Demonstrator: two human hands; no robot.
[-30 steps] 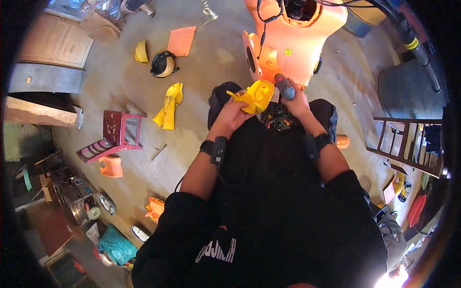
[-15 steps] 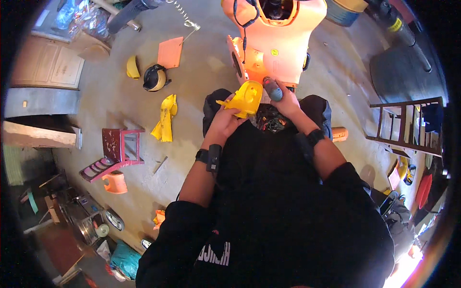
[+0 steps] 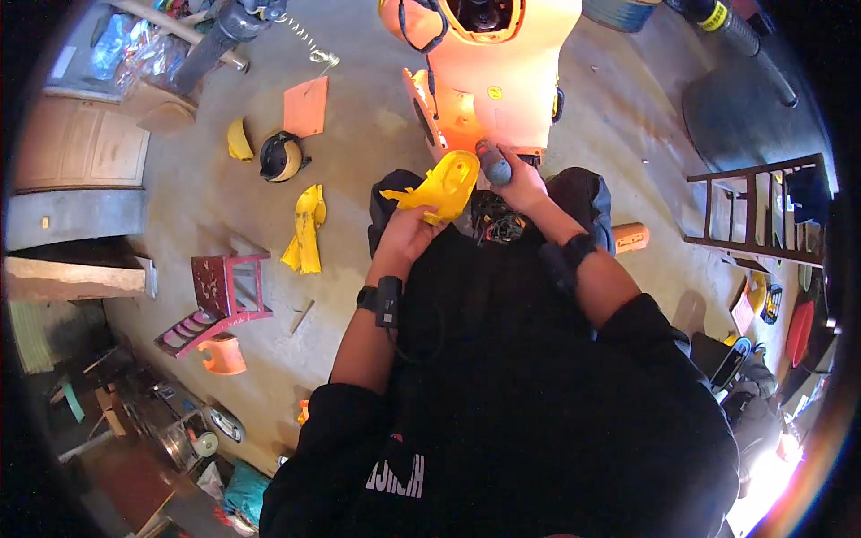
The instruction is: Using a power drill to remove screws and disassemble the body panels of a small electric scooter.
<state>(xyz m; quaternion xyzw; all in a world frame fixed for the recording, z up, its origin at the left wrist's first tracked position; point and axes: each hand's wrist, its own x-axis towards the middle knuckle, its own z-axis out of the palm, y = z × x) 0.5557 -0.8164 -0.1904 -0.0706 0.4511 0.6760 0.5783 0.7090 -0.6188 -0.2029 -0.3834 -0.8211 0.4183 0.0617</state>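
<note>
My left hand [image 3: 411, 235] has its fingers closed round a yellow plastic cover [image 3: 444, 190], tilted up in front of me. A grey-blue handheld tool, like a small cordless screwdriver [image 3: 494, 167], is in the grip of my right hand [image 3: 524, 188], close to the cover's right edge. Just beyond the hands stands a large orange plastic body [image 3: 511, 90] with an orange panel [image 3: 446, 112] at its left side. Between my knees lies a dark tangle of wires [image 3: 499, 226], partly hidden by my arms and the cover.
On the floor to the left lie a helmet [image 3: 284, 158], a yellow curved piece [image 3: 239, 140], long yellow plastic parts [image 3: 306, 231], an orange sheet [image 3: 306, 108] and a tipped red chair [image 3: 213, 283]. To the right are an orange part [image 3: 631, 238] and a ladder [image 3: 752, 212].
The whole scene has shifted slightly left as the view turned. The yellow cover is tilted a little more, still in my left hand; the tool stays in my right.
</note>
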